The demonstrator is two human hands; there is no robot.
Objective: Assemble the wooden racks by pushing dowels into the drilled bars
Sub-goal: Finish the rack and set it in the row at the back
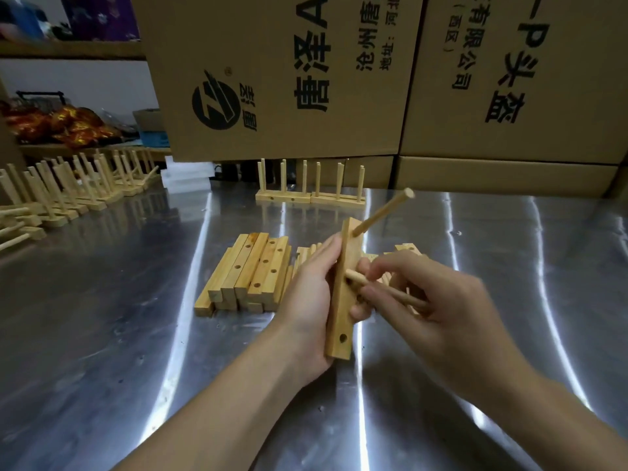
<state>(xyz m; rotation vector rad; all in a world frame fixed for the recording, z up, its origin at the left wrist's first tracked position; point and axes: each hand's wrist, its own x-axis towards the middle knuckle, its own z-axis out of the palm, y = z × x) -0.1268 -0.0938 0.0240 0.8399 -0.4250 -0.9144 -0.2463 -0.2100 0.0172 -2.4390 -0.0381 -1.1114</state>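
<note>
My right hand pinches a dowel between thumb and fingers, its tip at the middle hole of the bar. My left hand is wrapped round that bar, holding it on end over mid-table, holes facing right so I can push straight in. A seated dowel fills the top hole; the bottom hole is empty. Spare bars lie just behind, racks at the far edge

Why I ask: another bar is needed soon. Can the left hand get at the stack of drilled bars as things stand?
Probably not yet: the left hand grips the wooden bar being fitted. The stack of drilled bars lies beside it, nothing between, so once freed it likely could.
</note>
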